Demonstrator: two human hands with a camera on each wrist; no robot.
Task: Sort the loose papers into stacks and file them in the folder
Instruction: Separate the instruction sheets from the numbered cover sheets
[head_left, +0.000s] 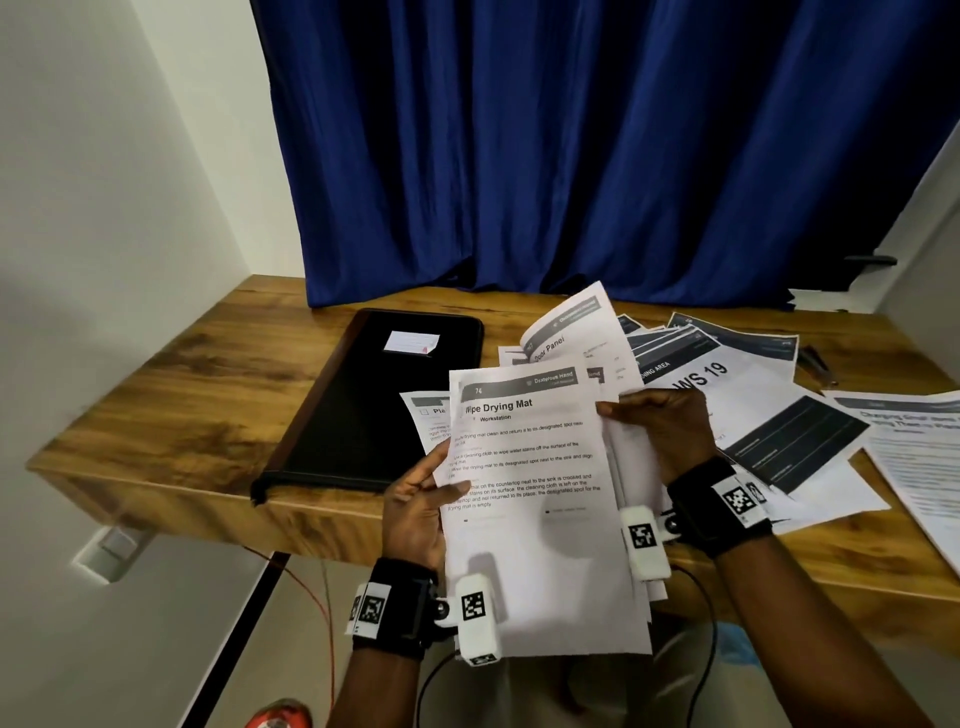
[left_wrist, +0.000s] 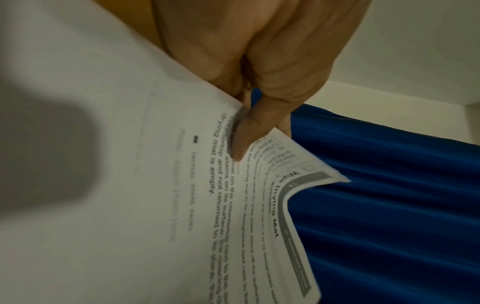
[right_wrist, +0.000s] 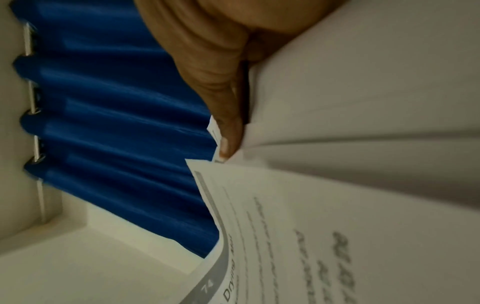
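1. Papers (head_left: 535, 499): a sheaf headed "Wipe Drying Mat", held above the near edge of the wooden table (head_left: 197, 374).
2. Left hand (head_left: 415, 504) grips its left edge, thumb on top.
3. Right hand (head_left: 670, 431) pinches its right edge.
4. Loose sheets (head_left: 737, 395) lie spread at right.
5. Black folder (head_left: 384, 400) lies closed on the table, left of the sheaf.

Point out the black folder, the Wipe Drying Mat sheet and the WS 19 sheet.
black folder (head_left: 384, 405), head view, bare cover.
Wipe Drying Mat sheet (head_left: 524, 467), head view, text body.
WS 19 sheet (head_left: 698, 378), head view, printed heading.
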